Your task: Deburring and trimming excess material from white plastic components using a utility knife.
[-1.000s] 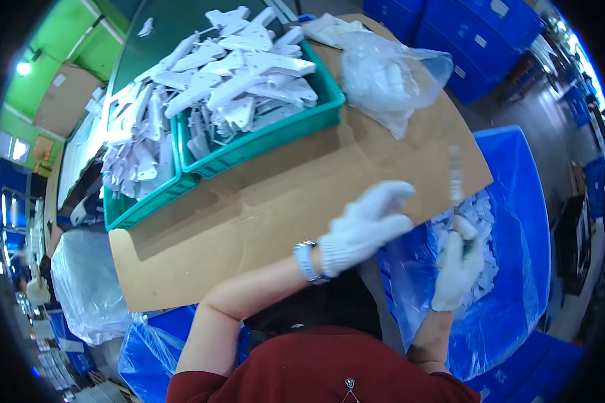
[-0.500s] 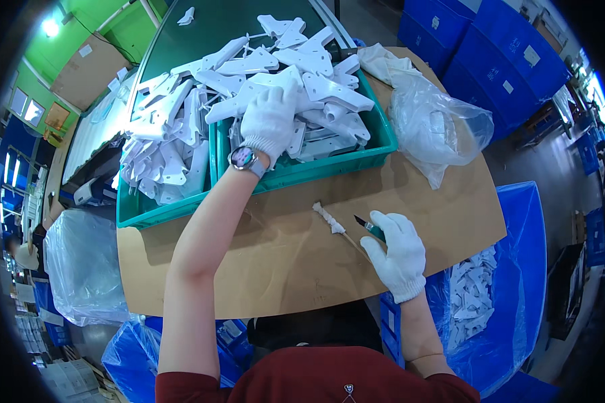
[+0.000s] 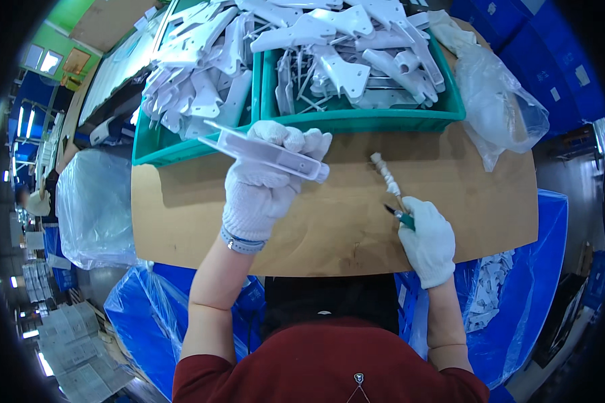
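Left hand (image 3: 265,181), in a white knit glove, is closed around a flat white plastic part (image 3: 265,152). Part is held level above the counter (image 3: 181,215), just near of the green bins; it sticks out past the hand on both sides, its right end reaching over bare counter.

Right hand (image 3: 427,238), also gloved, is closed on a small tool (image 3: 391,189) with a green handle. Tool's pale, wrapped shaft points up and to the far left from the fist; its tip sits over the counter, right of the plastic part and not touching it. A dark thin tip also shows beside the green handle; cannot tell whether it belongs to the same tool.

Counter is a brown board. At its far edge: two green bins side by side, left bin (image 3: 181,144) and right bin (image 3: 370,121), both heaped with white plastic parts of similar kind. A crumpled clear plastic bag (image 3: 504,114) lies at the far right of the counter, against the right bin.

Blue plastic sheeting (image 3: 511,322) lines a container near right, below the counter edge, with white parts lying in it. Another clear bag (image 3: 94,201) hangs at the left of the counter.
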`<state>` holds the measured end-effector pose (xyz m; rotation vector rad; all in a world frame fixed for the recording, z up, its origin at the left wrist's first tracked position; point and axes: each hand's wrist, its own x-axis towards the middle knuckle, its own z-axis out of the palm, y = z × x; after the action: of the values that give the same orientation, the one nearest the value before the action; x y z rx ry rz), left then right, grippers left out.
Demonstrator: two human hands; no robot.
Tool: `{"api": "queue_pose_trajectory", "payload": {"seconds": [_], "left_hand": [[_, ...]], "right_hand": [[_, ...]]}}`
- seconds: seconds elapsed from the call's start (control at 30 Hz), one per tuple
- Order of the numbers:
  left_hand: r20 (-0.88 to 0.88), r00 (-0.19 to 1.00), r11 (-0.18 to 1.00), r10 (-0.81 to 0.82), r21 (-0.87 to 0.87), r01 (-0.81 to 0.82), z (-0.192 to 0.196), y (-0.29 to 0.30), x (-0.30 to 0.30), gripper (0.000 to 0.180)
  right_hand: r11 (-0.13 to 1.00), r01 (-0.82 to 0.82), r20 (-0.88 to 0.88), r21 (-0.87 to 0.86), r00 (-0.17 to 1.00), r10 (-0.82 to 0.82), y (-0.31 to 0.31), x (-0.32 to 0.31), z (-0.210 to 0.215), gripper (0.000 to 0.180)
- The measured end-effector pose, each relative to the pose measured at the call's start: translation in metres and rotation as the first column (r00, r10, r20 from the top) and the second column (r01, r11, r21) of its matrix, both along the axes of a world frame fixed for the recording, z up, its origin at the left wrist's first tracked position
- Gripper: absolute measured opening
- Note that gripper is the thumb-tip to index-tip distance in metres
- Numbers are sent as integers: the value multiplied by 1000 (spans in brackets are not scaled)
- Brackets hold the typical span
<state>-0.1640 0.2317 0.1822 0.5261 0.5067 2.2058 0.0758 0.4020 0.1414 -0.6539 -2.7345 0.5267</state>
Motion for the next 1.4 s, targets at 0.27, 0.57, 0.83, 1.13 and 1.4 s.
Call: {"api": "queue_pose_trajectory", "payload": {"seconds": [0.27, 0.57, 0.83, 1.13, 1.4], "left_hand": [[-22, 982, 979, 188, 81, -186, -21, -1, 33, 17], [-126, 961, 956, 247, 193, -221, -21, 19, 51, 15], [-11, 905, 904, 425, 47, -424, -19, 19, 59, 9], [165, 906, 920, 391, -41, -390, -42, 23, 76, 12], [75, 931, 933, 358, 18, -360, -52, 22, 72, 8]], "right_hand": [[891, -192, -374, -412, 927, 27, -55, 0, 37, 48], [912, -259, -228, -318, 955, 191, -69, -8, 33, 49], [916, -150, -423, -371, 906, -23, -64, 6, 24, 52], [896, -327, -345, -302, 913, 217, -77, -11, 40, 47], [866, -298, -231, -402, 948, 219, -62, -8, 44, 36]]}}
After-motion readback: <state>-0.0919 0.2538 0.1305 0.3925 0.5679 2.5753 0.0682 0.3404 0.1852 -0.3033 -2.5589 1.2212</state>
